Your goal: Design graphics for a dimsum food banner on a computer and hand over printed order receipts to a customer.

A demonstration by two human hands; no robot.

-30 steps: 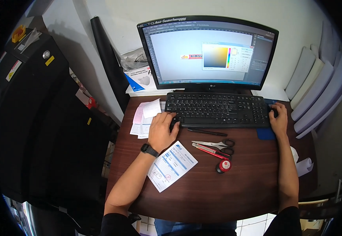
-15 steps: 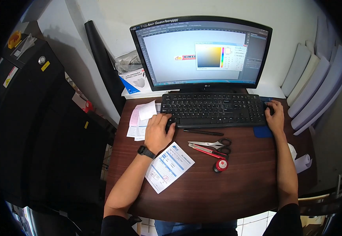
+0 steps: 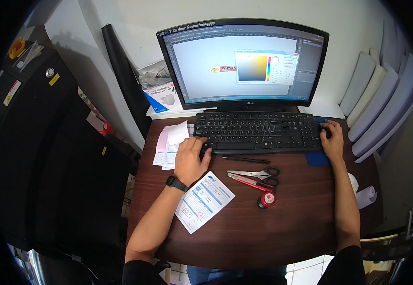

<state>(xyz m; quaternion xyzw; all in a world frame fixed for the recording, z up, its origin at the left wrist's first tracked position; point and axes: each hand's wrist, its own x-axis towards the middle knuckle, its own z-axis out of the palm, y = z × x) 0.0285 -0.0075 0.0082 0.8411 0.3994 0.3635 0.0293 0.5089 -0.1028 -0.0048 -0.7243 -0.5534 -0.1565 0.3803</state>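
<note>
My left hand (image 3: 191,160), with a black wristwatch, rests on the lower left corner of the black keyboard (image 3: 258,130), fingers curled over the edge and holding nothing. My right hand (image 3: 333,140) covers a dark mouse (image 3: 326,133) at the keyboard's right end, above a blue mouse pad (image 3: 316,159). The mouse is mostly hidden by the hand. Behind the keyboard stands a monitor (image 3: 242,66) showing a drawing program with a colour picker window.
On the brown desk (image 3: 292,228) lie a black pen (image 3: 245,159), scissors (image 3: 254,174), a red-handled cutter (image 3: 248,182), a red round stamp (image 3: 266,200), a printed form (image 3: 205,201) and loose slips (image 3: 167,142). A black machine (image 3: 40,142) stands left; white boards (image 3: 382,109) lean right.
The view has shifted a little as my head moved. Both hands stay in the same places on the keyboard corner and the mouse.
</note>
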